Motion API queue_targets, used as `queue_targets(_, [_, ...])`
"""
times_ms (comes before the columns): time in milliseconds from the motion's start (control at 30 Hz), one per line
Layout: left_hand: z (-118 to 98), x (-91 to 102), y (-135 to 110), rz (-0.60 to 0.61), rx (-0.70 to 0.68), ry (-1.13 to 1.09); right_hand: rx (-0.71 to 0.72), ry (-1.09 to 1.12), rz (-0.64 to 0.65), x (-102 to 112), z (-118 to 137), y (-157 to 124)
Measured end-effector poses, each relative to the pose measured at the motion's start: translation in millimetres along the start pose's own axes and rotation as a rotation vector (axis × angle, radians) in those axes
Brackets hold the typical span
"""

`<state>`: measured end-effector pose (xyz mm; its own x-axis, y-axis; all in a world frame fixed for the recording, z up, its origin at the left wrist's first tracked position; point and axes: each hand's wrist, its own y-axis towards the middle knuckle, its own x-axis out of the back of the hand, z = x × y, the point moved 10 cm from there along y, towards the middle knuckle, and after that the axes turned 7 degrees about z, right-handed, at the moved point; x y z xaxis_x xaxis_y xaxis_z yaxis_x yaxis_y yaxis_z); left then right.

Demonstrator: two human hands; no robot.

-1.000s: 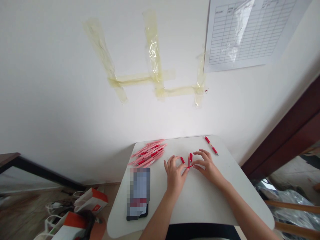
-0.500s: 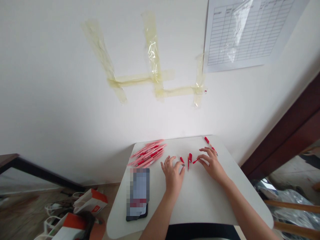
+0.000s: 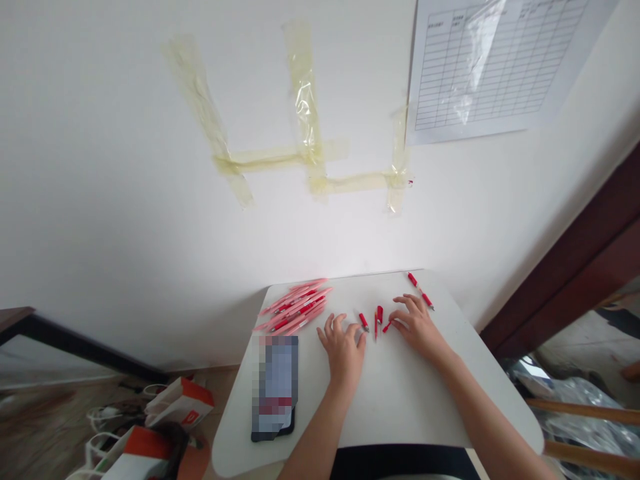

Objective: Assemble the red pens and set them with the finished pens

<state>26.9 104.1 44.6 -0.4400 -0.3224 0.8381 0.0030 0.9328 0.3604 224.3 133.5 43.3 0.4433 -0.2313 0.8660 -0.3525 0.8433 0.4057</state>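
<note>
My left hand (image 3: pixel 345 350) rests over the white table (image 3: pixel 400 407) with its fingers curved and spread, holding nothing. Just beyond its thumb and index finger lies a red pen barrel piece (image 3: pixel 364 323) with a dark tip. A thin red pen part (image 3: pixel 376 327) and a short red pen piece (image 3: pixel 380 314) lie side by side between my hands. Pinched at the thumb and index fingertips of my right hand (image 3: pixel 419 329) is a small red pen part (image 3: pixel 387 327). Its other fingers are raised and bent. Past them, a red pen (image 3: pixel 421 291) lies slanted near the back right edge.
A pile of pink and red pens (image 3: pixel 295 307) covers the back left of the table. In front of it lies a phone (image 3: pixel 277 383), partly blurred. The wall (image 3: pixel 350 240) borders the table's back. Red-and-white bags (image 3: pixel 185 403) stand on the floor at left.
My right hand has shifted slightly left, bringing the small red pen part closer to the other pieces. My left hand has drawn back a little from the barrel piece.
</note>
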Motion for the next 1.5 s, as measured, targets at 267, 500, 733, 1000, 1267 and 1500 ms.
queue_targets(267, [1.2,-1.8,1.2,0.026,0.013,0.004,-0.008,0.029,0.001,1.6,2.0,-4.2])
queue_targets(500, [-0.1,-0.4,1.2,0.023,0.006,0.004,-0.045,0.017,0.034,0.1,0.8,-11.3])
queue_targets(733, [-0.1,-0.3,1.3,0.042,0.013,-0.015,-0.012,-0.020,-0.004,-4.0,-4.2,-10.4])
queue_targets(1000, [-0.9,-1.4,0.9,0.034,0.005,-0.017,0.003,-0.017,-0.028,-3.2,0.5,-8.8])
queue_targets(1267, [-1.6,0.6,0.5,0.029,-0.003,-0.010,-0.052,-0.025,-0.046,4.8,7.8,-11.3])
queue_targets(1500, [-0.7,-1.8,0.8,0.039,0.000,-0.016,-0.088,-0.082,-0.066,0.3,6.6,-14.3])
